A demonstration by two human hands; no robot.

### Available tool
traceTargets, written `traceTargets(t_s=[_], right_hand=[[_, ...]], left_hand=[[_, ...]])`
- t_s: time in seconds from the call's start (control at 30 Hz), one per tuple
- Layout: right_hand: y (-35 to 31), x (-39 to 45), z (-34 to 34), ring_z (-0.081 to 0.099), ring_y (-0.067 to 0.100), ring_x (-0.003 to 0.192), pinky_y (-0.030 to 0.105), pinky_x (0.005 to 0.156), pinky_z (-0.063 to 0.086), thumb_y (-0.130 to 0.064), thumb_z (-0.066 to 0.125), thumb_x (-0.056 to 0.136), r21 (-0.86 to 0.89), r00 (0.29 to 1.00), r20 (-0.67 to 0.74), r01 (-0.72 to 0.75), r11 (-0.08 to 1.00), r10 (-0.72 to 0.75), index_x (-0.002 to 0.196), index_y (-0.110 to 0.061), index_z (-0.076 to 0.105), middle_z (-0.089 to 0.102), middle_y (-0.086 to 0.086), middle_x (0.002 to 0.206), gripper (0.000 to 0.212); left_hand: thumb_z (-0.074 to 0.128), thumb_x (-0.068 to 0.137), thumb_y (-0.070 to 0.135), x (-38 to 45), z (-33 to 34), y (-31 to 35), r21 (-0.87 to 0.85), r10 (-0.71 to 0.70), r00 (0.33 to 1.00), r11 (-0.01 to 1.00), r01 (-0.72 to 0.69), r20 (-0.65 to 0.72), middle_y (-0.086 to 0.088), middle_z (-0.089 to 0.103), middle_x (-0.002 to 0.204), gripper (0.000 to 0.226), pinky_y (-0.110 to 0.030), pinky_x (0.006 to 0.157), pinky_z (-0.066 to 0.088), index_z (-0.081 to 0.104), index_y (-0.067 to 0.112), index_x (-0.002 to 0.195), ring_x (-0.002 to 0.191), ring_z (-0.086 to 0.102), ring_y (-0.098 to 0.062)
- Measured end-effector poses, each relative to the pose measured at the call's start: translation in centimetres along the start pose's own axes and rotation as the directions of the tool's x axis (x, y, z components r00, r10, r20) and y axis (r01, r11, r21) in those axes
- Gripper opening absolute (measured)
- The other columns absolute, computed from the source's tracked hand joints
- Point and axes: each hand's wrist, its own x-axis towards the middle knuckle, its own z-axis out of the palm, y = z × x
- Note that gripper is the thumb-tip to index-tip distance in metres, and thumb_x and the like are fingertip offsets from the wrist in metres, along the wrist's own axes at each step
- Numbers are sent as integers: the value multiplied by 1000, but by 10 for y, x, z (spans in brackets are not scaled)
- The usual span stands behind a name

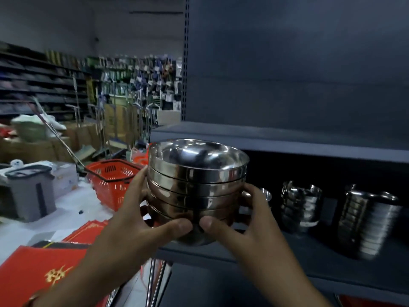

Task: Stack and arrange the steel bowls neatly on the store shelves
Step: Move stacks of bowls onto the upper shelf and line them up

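Note:
A stack of several nested steel bowls (197,185) is held upright in front of the dark shelf unit, at the left end of the middle shelf (309,247). My left hand (141,218) grips the stack's left side and my right hand (245,222) its right side, thumbs meeting low on the front. Two more stacks of steel bowls stand on that shelf to the right, one (301,207) in the middle and a taller one (367,222) at the far right. A small steel piece (265,193) peeks out behind my right hand.
The upper shelf (287,136) above the bowls carries nothing visible. A red shopping basket (110,182) sits on the floor at the left, near a grey bin (31,191), red packets (33,269) and cardboard boxes. Steel rods (155,280) lean under the shelf's left end.

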Motion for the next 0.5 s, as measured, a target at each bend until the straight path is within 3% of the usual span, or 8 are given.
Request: traceTargets(t_s=[0.07, 0.17, 0.23, 0.33, 0.4, 0.5], right_hand=[[-21, 4, -6, 59, -19, 93, 7, 73, 48, -36, 87, 63, -37, 999, -3, 39, 999, -39, 108, -44, 46, 57, -46, 103, 62], [-46, 26, -16, 64, -9, 94, 24, 84, 53, -58, 83, 57, -134, 994, -32, 97, 986, -102, 108, -48, 46, 66, -28, 107, 64], [-60, 48, -21, 63, -13, 90, 16, 81, 53, -57, 82, 62, -160, 991, -46, 115, 980, -124, 110, -43, 46, 68, -20, 103, 62], [-75, 88, -30, 54, -26, 79, -2, 61, 41, -44, 81, 72, -184, 989, -36, 132, 974, -141, 101, -37, 44, 61, -23, 97, 47], [-79, 119, -34, 55, -26, 74, -1, 60, 42, -44, 80, 74, -236, 987, -40, 140, 962, -153, 93, -36, 43, 58, -23, 94, 43], [-73, 165, -40, 62, -10, 83, 15, 72, 50, -49, 81, 72, -259, 991, -60, 102, 961, -122, 97, -35, 46, 61, -20, 96, 45]], left_hand=[[89, 38, 66, 9, -6, 21, 23, 13, 1000, 1000, -13, 20, 11, 67, 121, 117, -42, 88, 57, 30, 62, 138, 111, 67, -17], [90, 37, 65, 38, -11, 46, 0, 57, 997, 998, -57, 49, 9, 72, 112, 119, -35, 82, 59, 29, 56, 139, 104, 71, -14], [90, 41, 62, 66, -12, 56, 8, 76, 997, 997, -76, 18, 5, 72, 113, 114, -39, 90, 56, 30, 56, 138, 105, 70, -13], [87, 44, 69, 111, -13, 62, 62, 97, 995, 993, -95, -22, 10, 70, 117, 114, -41, 102, 49, 31, 48, 141, 111, 66, -6], [82, 46, 78, 137, -10, 67, 134, 88, 996, 987, -83, -33, 12, 65, 125, 118, -40, 105, 46, 26, 47, 146, 116, 62, -5], [77, 60, 70, 174, -4, 66, 206, 96, 994, 975, -84, -46, 18, 63, 112, 102, -28, 98, 48, 29, 35, 143, 103, 62, 3]])
